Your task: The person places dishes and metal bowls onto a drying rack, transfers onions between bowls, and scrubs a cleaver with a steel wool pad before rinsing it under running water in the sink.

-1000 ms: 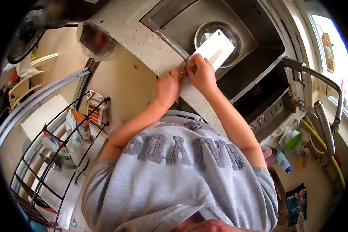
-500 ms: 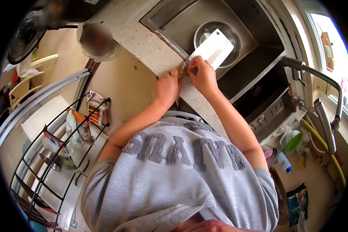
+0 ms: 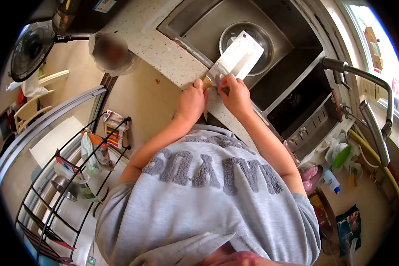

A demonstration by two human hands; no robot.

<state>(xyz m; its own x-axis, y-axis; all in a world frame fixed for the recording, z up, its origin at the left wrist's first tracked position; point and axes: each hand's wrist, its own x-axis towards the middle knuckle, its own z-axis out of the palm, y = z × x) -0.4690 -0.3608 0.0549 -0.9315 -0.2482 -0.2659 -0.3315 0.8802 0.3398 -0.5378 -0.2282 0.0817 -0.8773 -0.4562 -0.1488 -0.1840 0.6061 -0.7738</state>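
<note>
My left hand [image 3: 192, 103] is closed around the wooden handle of a cleaver [image 3: 240, 55]. The broad, shiny blade points away from me over the sink, above a round metal bowl [image 3: 267, 46]. My right hand [image 3: 236, 95] is at the handle end of the blade, its fingers bent and pressed together. A small dark patch shows at those fingers; I cannot make out what it is. Both hands are above the front edge of the speckled counter [image 3: 175, 66], close to my body.
The steel sink [image 3: 199, 33] has a second basin [image 3: 297, 99] to the right, with a tall faucet [image 3: 363, 73] beside it. A black wire rack [image 3: 53, 199] stands at left. Bottles and dishes crowd the lower right. A bin with a plastic liner [image 3: 95, 53] hangs at upper left.
My right hand has shifted slightly down and right along the cleaver. The left hand keeps its grip on the handle. The whole view has turned a little.
</note>
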